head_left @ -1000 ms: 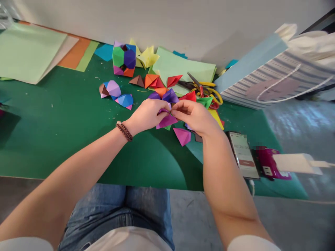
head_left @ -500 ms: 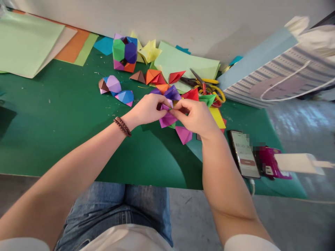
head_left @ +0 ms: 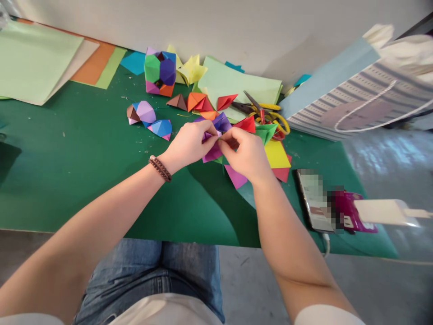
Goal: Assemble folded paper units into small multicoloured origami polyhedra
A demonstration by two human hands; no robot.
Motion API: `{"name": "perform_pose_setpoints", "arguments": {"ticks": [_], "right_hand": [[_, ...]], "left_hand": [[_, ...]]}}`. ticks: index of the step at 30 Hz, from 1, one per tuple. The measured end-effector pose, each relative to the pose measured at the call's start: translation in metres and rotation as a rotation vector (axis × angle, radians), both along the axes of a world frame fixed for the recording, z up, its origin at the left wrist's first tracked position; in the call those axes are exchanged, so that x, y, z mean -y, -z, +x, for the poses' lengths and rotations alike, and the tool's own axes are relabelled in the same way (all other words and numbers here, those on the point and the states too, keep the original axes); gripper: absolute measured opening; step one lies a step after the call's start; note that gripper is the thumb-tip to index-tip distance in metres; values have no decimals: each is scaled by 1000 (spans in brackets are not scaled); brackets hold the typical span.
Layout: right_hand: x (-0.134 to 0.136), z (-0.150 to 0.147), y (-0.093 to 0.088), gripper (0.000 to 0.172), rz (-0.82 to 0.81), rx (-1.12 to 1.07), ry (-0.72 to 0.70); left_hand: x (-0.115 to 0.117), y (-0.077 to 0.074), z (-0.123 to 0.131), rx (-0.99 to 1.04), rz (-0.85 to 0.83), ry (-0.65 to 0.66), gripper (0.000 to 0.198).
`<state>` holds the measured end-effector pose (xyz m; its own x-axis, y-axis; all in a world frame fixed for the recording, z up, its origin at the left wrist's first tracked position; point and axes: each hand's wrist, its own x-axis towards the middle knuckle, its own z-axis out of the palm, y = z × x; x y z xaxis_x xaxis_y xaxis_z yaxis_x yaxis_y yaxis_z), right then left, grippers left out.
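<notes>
My left hand [head_left: 192, 142] and my right hand [head_left: 249, 153] meet over the green table [head_left: 94, 180], thumbs and forefingers pinched closed. Between their fingertips is a small purple folded paper piece [head_left: 212, 154], partly hidden by the fingers. Around them lie more folded paper pieces: a dark violet one [head_left: 222, 121] just behind, a red one [head_left: 248, 123] and a green one [head_left: 267, 132] beyond my right hand. A magenta piece [head_left: 236, 177] lies below my right wrist. Left of my left hand rest joined blue and lilac paper units [head_left: 146, 112].
A multicoloured paper ball [head_left: 160, 71] stands at the back. Scissors and pliers with yellow handles [head_left: 280, 122] lie right of centre. Paper sheets [head_left: 37, 63] cover the back left. A striped paper bag [head_left: 358, 99] and a phone [head_left: 314, 198] with a cable are on the right.
My fingertips stay pinched together on the purple piece, with my right hand slightly further left and lower. More of the red paper beneath the yellow sheet shows. The view has shifted slightly.
</notes>
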<state>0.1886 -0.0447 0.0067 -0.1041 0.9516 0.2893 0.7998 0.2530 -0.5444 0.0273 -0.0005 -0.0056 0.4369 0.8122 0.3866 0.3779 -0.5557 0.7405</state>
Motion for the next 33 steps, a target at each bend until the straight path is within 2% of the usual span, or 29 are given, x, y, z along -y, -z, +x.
{"name": "perform_pose_setpoints", "arguments": {"ticks": [5, 10, 13, 22, 27, 33], "right_hand": [[1, -3, 1, 9, 37, -32, 63], [-1, -4, 2, 13, -14, -142, 81], [0, -7, 3, 15, 50, -132, 105], [2, -15, 4, 16, 319, 88, 149], [6, -21, -1, 24, 311, 234, 131], [9, -26, -3, 31, 289, 333, 175]], "left_hand": [[-3, -1, -3, 15, -19, -38, 9], [-3, 1, -3, 50, 22, -62, 9], [0, 4, 1, 80, 62, -118, 10], [11, 7, 11, 180, 38, -228, 9], [12, 6, 11, 170, 66, -244, 9], [14, 11, 12, 77, 184, -253, 11]]}}
